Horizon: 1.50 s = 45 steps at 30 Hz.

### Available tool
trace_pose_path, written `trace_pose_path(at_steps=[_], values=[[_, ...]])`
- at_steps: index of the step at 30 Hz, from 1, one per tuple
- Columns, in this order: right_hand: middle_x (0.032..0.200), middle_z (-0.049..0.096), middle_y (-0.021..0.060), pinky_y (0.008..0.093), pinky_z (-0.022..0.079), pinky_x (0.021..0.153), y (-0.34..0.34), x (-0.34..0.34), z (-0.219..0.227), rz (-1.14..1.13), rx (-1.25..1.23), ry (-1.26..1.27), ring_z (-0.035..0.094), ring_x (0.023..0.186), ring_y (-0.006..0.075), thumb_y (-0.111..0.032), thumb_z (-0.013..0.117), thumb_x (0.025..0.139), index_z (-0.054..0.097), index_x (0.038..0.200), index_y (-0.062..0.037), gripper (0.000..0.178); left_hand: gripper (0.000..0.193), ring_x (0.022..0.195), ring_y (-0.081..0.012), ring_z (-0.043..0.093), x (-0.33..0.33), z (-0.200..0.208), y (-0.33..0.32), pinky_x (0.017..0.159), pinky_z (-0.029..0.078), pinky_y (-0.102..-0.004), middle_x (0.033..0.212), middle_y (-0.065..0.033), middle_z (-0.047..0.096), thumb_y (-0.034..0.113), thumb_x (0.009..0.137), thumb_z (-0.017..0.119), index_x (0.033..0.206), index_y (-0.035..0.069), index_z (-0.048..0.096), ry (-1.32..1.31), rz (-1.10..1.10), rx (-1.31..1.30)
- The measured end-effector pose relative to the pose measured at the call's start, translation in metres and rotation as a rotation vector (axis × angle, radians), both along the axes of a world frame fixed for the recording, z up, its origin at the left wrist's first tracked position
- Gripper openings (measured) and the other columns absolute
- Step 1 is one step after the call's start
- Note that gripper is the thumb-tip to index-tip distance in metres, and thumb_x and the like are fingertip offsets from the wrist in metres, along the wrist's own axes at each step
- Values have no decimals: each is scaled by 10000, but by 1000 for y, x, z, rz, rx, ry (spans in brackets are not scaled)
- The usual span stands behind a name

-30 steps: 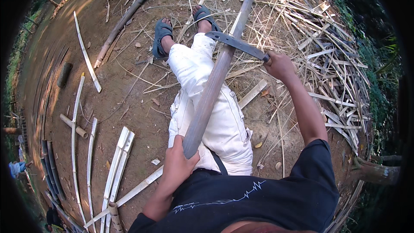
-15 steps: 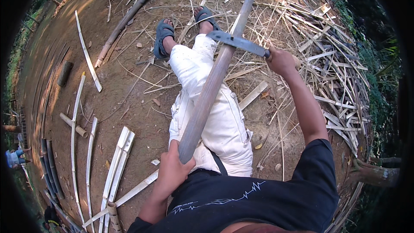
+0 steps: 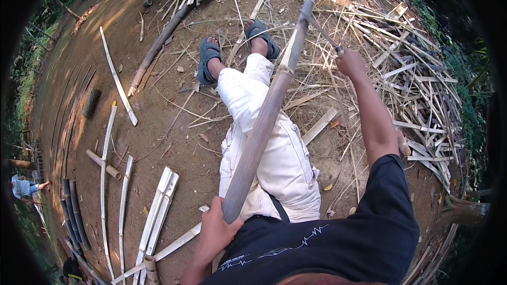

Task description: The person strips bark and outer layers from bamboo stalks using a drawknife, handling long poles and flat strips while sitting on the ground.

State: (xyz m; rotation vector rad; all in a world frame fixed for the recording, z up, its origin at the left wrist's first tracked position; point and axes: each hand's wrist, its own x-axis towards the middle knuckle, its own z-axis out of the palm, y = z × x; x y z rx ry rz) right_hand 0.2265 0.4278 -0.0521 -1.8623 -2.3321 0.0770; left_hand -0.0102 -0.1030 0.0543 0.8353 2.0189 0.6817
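A long brown bamboo pole (image 3: pixel 256 137) slants across my white-trousered legs, its far end running out of the top of the picture. My left hand (image 3: pixel 219 227) is closed around its near end by my waist. Partway up, the outer skin is pared off, leaving a pale cut patch (image 3: pixel 288 55). My right hand (image 3: pixel 351 63) grips the handle of a machete (image 3: pixel 325 35). Its blade appears thin, nearly edge-on, and its tip meets or overlaps the pole beyond the pale patch; whether it touches, I cannot tell.
Thin shavings and a large heap of bamboo strips (image 3: pixel 422 84) cover the ground at right. Split bamboo lengths (image 3: pixel 157 216) lie at left, near a short bamboo piece (image 3: pixel 103 164). Another pole (image 3: pixel 158 50) lies beyond. At the far left edge is a person (image 3: pixel 24 186). My sandalled feet (image 3: pixel 210 60) are ahead.
The machete has moved farther up the pole, away from me, and its blade has turned from broadside to nearly edge-on. The pale cut patch is now uncovered. My left hand keeps its hold.
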Motion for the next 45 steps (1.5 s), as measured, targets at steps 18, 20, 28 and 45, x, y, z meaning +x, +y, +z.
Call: trace_pose_path(at_steps=[18, 20, 28, 45], values=[[794, 628, 92, 370, 511, 654, -371, 20, 10, 695, 44, 600, 650, 703, 271, -120, 763, 550, 662, 998, -51, 464, 199, 469, -109, 544, 12, -40, 70, 401, 463, -261, 718, -69, 614, -42, 876, 714, 1038, -48, 599, -992, -20, 85], [795, 639, 110, 372, 509, 654, -379, 21, 4, 648, 13, 666, 656, 709, 289, -113, 749, 559, 655, 1000, -42, 456, 264, 466, -92, 539, 19, -21, 74, 390, 437, -246, 737, -56, 621, -59, 856, 723, 1073, -32, 576, -1029, -8, 74], [801, 637, 128, 399, 508, 654, -358, 1, 45, 651, 47, 559, 663, 732, 329, -86, 725, 567, 635, 993, -16, 441, 283, 379, -38, 461, 6, -22, 74, 336, 422, -208, 724, -36, 576, -56, 874, 695, 1107, -64, 535, -1254, 69, 125], [681, 612, 106, 415, 469, 554, -304, -21, 48, 791, 78, 409, 626, 609, 312, -138, 741, 699, 622, 864, -78, 212, 240, 370, -69, 462, 4, -39, 63, 298, 368, -204, 768, -26, 466, -63, 904, 552, 1019, 71, 390, -1892, 211, 208]])
